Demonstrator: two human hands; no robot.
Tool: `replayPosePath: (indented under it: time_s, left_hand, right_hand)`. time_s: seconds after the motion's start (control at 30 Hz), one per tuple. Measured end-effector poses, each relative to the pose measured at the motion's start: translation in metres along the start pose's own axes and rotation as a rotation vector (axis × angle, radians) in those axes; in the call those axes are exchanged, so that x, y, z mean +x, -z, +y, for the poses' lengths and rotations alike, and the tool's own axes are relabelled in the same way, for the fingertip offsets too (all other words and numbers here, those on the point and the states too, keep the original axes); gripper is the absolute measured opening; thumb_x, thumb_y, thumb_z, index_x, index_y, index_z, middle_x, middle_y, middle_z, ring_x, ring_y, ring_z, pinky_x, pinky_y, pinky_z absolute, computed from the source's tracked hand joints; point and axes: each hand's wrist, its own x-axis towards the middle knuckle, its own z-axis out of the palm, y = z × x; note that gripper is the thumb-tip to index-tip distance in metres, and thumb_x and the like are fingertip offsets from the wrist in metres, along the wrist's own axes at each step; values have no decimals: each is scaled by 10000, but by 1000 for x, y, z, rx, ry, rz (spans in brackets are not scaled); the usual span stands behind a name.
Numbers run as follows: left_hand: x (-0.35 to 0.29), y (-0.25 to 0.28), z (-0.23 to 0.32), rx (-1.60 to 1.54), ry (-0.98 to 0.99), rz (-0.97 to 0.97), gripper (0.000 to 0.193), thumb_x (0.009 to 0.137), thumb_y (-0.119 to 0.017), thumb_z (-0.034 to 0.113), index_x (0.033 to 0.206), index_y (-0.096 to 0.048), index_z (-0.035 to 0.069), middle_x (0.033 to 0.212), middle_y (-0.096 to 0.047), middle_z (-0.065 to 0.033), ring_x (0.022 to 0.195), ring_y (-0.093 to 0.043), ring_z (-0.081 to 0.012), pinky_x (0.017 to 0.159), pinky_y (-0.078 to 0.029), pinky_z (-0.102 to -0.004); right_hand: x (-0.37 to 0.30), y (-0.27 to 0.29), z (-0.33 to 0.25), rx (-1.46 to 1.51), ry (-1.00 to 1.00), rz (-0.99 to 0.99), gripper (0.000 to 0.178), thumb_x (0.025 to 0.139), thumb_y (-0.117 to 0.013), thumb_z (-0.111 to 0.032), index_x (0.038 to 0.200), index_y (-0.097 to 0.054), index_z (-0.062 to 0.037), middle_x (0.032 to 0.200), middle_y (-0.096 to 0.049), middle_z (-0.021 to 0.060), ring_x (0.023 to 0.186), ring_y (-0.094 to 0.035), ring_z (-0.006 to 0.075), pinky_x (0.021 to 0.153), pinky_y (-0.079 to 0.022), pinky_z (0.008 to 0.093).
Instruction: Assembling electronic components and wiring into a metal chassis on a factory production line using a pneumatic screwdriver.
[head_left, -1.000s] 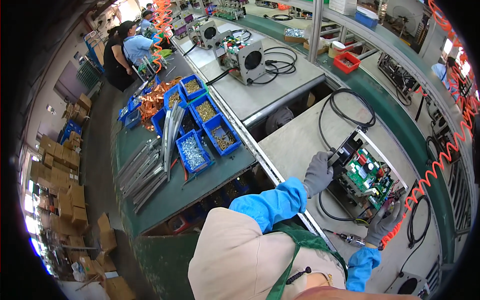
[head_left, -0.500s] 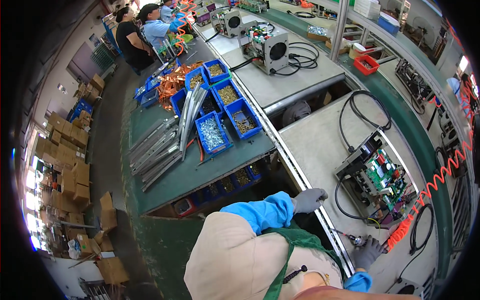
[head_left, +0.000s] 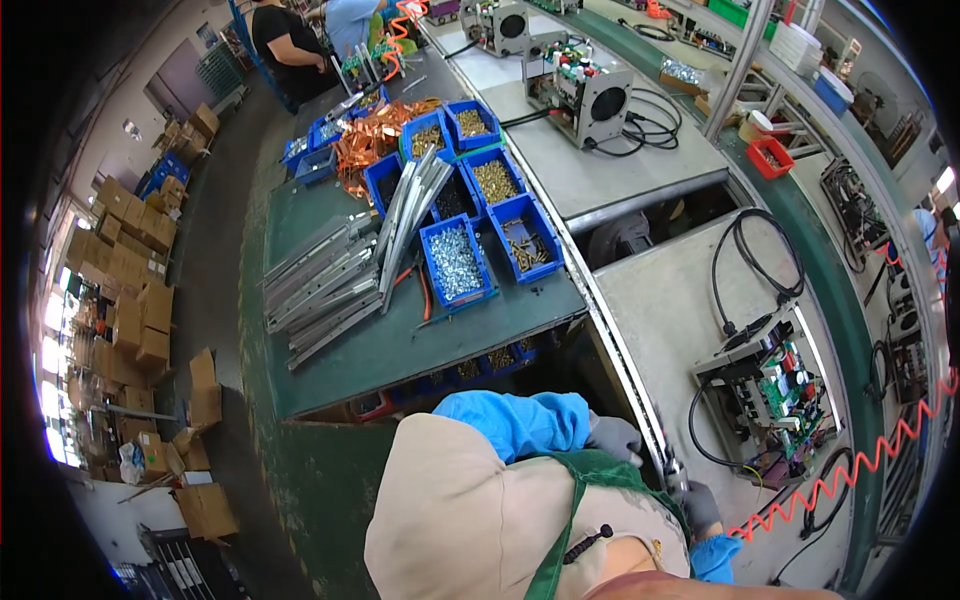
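My right hand (head_left: 700,508), in a grey glove, grips a silver air screwdriver (head_left: 677,474) over the rail at the bench's near edge. Its thin shaft points away from me, and a coiled orange hose (head_left: 850,470) runs from near that hand to the right. My left hand (head_left: 614,437), also gloved, is held close to my body left of the rail, fingers curled; what they hold, if anything, is hidden. To the right of the hands an open electronic unit (head_left: 775,400) with a green circuit board and a black cable rests on a pale board (head_left: 650,310).
Blue bins of screws and small metal parts (head_left: 457,262), grey metal strips (head_left: 330,285) and copper pieces (head_left: 375,140) cover the left bench. A second unit with a fan (head_left: 590,100) stands farther along. Beyond the pale boards runs a green belt (head_left: 845,300). People work at the far left.
My right hand has lifted the screwdriver from beside the unit and brought it left to the rail, stretching the hose. My left hand has drawn back slightly toward me. The view has shifted.
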Motion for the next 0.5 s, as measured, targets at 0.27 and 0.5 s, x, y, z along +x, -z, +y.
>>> replayPosePath:
  time_s: [0.27,0.5]
  left_hand:
    - [-28,64,25,-1251,51,241,274,932,-500,336,876,-631,102,760,-600,-2,596,-461,-90,539,-384,-238]
    - [-90,165,-46,373,159,852,299,888,-538,302,1047,-652,76,921,-673,-149,844,-643,-317,708,-500,-397]
  right_hand:
    - [-18,-51,-161,1163,470,-590,967,756,-378,-841,1266,-439,-22,715,-488,29,681,-460,176,643,-413,316]
    - [35,-56,-181,1584,269,-797,705,737,-690,-367,1288,-423,-18,724,-488,71,666,-479,191,574,-477,317]
